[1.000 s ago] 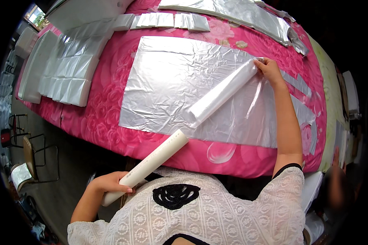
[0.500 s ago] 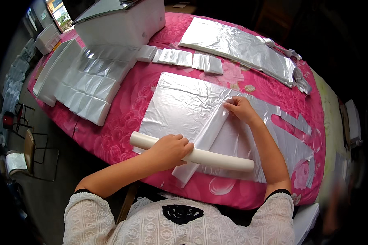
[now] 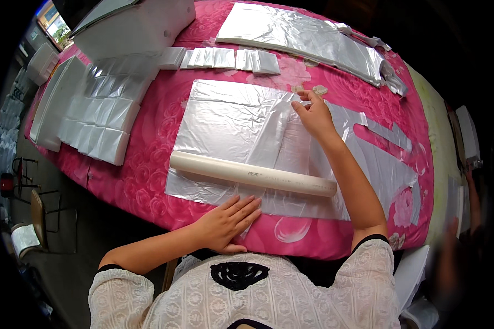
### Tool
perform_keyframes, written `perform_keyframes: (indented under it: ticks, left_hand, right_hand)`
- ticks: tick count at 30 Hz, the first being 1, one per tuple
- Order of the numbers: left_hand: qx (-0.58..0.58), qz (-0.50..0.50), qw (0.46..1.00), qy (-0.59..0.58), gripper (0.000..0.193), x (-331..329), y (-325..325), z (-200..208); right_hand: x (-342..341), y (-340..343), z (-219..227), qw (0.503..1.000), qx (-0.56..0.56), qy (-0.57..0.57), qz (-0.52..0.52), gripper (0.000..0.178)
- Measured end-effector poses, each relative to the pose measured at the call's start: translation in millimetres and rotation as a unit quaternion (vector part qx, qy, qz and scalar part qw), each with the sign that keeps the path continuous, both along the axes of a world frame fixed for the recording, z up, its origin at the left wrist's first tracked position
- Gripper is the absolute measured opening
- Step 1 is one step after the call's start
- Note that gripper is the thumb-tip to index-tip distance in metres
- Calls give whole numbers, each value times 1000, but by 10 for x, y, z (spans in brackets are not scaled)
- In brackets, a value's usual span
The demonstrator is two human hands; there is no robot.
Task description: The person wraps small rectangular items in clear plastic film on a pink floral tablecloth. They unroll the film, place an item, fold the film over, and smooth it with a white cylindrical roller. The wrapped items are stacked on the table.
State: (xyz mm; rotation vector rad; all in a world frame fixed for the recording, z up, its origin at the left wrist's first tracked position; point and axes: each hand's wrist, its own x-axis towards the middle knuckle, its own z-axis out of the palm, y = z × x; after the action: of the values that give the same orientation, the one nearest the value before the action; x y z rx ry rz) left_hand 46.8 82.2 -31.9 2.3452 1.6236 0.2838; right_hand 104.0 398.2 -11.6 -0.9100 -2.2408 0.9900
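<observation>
A flat stack of clear plastic carrier bags [image 3: 217,118] lies before me, handle cut-outs to the right. Across it rests a long white plastic pipe [image 3: 225,171], touched by neither hand. A bag folded into a strip [image 3: 269,134] runs under the pipe. Lying flat with fingers stretched, my left hand [image 3: 230,222] covers the strip's near end by the table's front edge. My right hand [image 3: 314,115] is over the strip's far end, fingers bent, thumb and forefinger apart. Nothing shows between them; whether it touches the plastic I cannot tell.
A pink flowered cloth [image 3: 153,148] covers the table. Rows of small folded bag packets [image 3: 101,123] lie at the left, beside a white foam box [image 3: 134,30]. Another bag stack [image 3: 296,38] lies at the far side. A chair [image 3: 37,216] stands on the floor at left.
My left hand has let go of the pipe and moved nearer, flat on the strip's end. The pipe now lies on the bags. My right hand has loosened its pinch on the strip.
</observation>
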Motion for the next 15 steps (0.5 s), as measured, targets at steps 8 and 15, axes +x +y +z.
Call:
perform_keyframes:
  ticks: [8, 15]
  left_hand:
    - [4, 53, 999, 6, 85, 286, -70, -42]
    - [-10, -2, 997, -79, 87, 175, -30, -7]
  right_hand:
    - [858, -1237, 51, 943, 176, -115, 256, 47]
    - [1203, -129, -87, 960, 232, -157, 9, 48]
